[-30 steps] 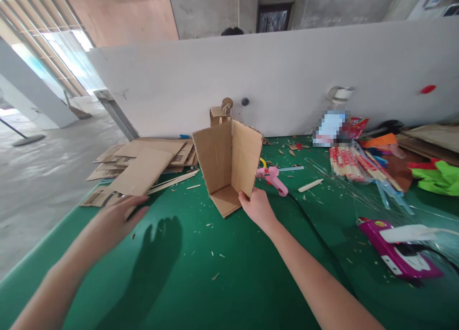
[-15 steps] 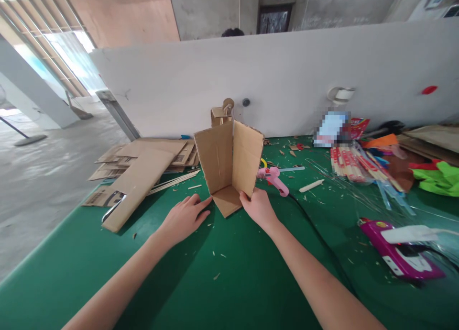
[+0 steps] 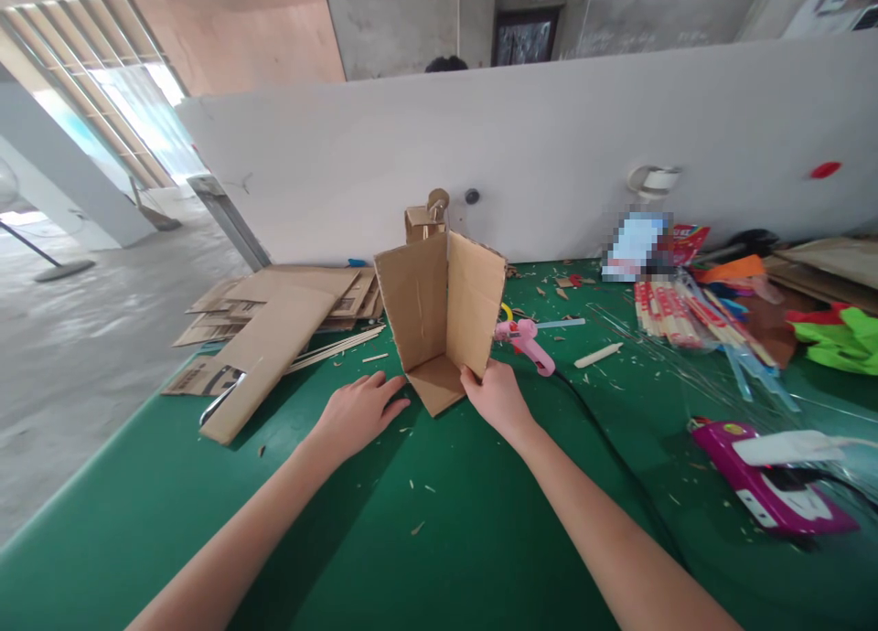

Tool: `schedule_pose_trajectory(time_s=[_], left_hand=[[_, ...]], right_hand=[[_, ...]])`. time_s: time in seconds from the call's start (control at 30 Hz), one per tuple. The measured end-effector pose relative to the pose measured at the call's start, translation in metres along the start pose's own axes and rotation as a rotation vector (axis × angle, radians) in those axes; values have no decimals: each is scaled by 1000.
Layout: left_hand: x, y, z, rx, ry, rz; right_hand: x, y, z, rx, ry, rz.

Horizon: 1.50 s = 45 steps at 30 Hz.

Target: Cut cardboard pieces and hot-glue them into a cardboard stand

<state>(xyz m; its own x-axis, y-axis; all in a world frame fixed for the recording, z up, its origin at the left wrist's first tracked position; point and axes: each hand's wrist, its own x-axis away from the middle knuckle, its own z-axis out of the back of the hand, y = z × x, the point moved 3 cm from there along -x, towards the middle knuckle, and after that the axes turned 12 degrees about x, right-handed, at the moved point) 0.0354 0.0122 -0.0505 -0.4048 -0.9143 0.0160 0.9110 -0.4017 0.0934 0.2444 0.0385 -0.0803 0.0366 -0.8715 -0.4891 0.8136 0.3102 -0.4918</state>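
Note:
Upright on the green table stands a cardboard corner piece (image 3: pixel 418 297), made of two tall walls and a small floor. My right hand (image 3: pixel 499 398) pinches the lower edge of its right wall, the thumb on the inside and the fingers hidden behind. My left hand (image 3: pixel 360 414) rests on the table just left of the floor panel. Its fingers are extended and apart, fingertips close to the lower left corner, and it holds nothing. Just behind my right hand lies a pink glue gun (image 3: pixel 527 338) with a clear glue stick in its back.
Stacked cardboard sheets (image 3: pixel 274 315) and thin wooden sticks (image 3: pixel 336 347) lie at left. A small cardboard construction (image 3: pixel 423 221) stands behind. At right are a purple power strip (image 3: pixel 772 485), packaged chopsticks (image 3: pixel 665 311), a phone (image 3: pixel 635 245) and green cloth (image 3: pixel 840 340). A white partition (image 3: pixel 549 146) closes the back.
The left index finger has drawn in slightly from its stretched-out position at the cardboard's lower left corner. My right hand keeps its grip, and the cardboard stands as before.

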Motion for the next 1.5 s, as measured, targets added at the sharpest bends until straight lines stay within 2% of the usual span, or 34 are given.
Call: schedule_pose_trajectory(time_s=[0.43, 0.5, 0.6, 0.73, 0.83, 0.93, 1.03, 1.1, 1.17, 1.3, 1.4, 1.5], left_hand=[[14, -20, 6, -78, 34, 64], [17, -31, 9, -138, 64, 130], [22, -59, 14, -198, 93, 277], [34, -99, 20, -183, 6, 416], [45, -111, 28, -233, 13, 459], [50, -101, 37, -270, 76, 374], [46, -82, 36, -132, 74, 226], [40, -66, 33, 45, 124, 110], [31, -51, 29, 248, 224, 2], [7, -28, 27, 768, 405, -31], [-17, -14, 39, 1089, 506, -41], [-41, 0, 62, 1199, 618, -125]], right_hand=[[0, 1, -1, 8, -6, 4], [0, 2, -1, 11, -9, 6], [0, 2, -1, 6, -5, 3], [0, 2, -1, 1, -4, 0], [0, 2, -1, 2, -11, -4], [0, 1, 0, 3, -17, -7], [0, 1, 0, 1, -16, -18], [1, 1, 0, 18, -22, -35], [0, 1, -1, 28, -31, -49], [0, 1, 0, -2, -46, -68], [-1, 1, 0, 1, -58, -73], [-1, 0, 0, 18, -48, -39]])
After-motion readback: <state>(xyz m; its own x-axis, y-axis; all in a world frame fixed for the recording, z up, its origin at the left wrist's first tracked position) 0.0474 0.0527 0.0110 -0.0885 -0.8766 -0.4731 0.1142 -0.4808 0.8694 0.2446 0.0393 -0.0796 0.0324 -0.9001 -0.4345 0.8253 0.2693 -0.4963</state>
